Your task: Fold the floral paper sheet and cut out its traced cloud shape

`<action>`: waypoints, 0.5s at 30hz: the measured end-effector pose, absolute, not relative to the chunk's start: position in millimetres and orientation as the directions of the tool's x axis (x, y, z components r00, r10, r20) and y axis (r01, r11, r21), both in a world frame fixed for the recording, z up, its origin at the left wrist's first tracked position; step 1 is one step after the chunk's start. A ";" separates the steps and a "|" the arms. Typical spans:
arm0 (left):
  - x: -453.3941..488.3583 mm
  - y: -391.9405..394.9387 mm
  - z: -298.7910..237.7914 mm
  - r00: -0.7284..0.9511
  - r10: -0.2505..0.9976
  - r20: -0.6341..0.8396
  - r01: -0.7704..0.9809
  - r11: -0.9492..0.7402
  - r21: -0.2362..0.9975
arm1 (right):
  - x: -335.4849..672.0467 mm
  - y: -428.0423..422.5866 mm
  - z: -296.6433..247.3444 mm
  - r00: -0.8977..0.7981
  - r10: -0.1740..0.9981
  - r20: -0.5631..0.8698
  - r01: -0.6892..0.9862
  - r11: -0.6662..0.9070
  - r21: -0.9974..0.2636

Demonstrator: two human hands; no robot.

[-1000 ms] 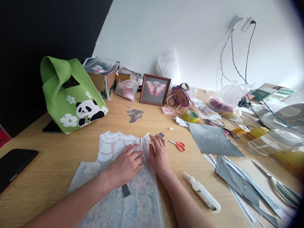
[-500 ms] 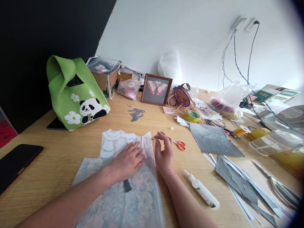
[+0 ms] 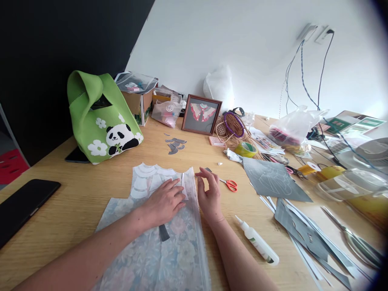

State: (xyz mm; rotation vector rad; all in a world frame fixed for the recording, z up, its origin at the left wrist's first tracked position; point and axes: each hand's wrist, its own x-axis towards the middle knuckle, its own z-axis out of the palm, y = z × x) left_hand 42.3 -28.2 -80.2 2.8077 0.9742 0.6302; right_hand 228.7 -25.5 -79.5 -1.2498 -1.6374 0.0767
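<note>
The pale, floral-patterned fabric [image 3: 178, 256] lies flat in the near middle of the wooden table [image 3: 100, 180], its near end cut off by the lower edge of the view. The left hand [image 3: 166, 203] rests on it palm down, fingers spread and grasping nothing visible, covering some of the curved white pattern pieces [image 3: 140, 188] and the far part of a dark grey strip [image 3: 164, 233]; what is under the palm cannot be seen. The right hand [image 3: 209, 195] is at the fabric's right edge, thumb and forefinger bent into a loop; whether the fingertips pinch anything cannot be told. Behind it, a small grey scrap [image 3: 207, 169] shows only in part, and the small orange-handled scissors [image 3: 231, 185] have their blade tips hidden. To the near right lies a white plastic squeeze bottle [image 3: 259, 244], its label too small to read. At the far right edge, the large metal scissors [image 3: 348, 232] fade into a dark, blurred corner. On the left, a black phone [image 3: 27, 208] is cut off by the view's edge, and a green panda bag [image 3: 121, 107] partly covers a flat dark object [image 3: 76, 155].
</note>
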 end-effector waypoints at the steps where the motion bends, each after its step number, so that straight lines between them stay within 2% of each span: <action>1: 42.5 -28.4 -80.2 0.711 0.615 0.341 0.571 -0.788 0.232 | 228.3 -25.6 -79.4 0.029 0.760 0.649 0.675 0.464 -0.574; 7: 43.4 -28.8 -81.0 0.723 0.616 0.312 0.569 -0.788 0.236 | 226.3 -23.7 -89.2 -0.254 0.841 0.477 0.733 0.489 -0.473; 12: 44.2 -29.0 -81.9 0.718 0.608 0.338 0.567 -0.793 0.222 | 227.2 -22.2 -96.8 -0.283 0.892 0.352 0.795 0.423 -0.434; 15: 42.9 -26.5 -77.7 0.656 0.632 0.414 0.584 -0.772 0.253 | 227.3 -22.9 -96.3 -0.273 0.905 0.326 0.810 0.399 -0.430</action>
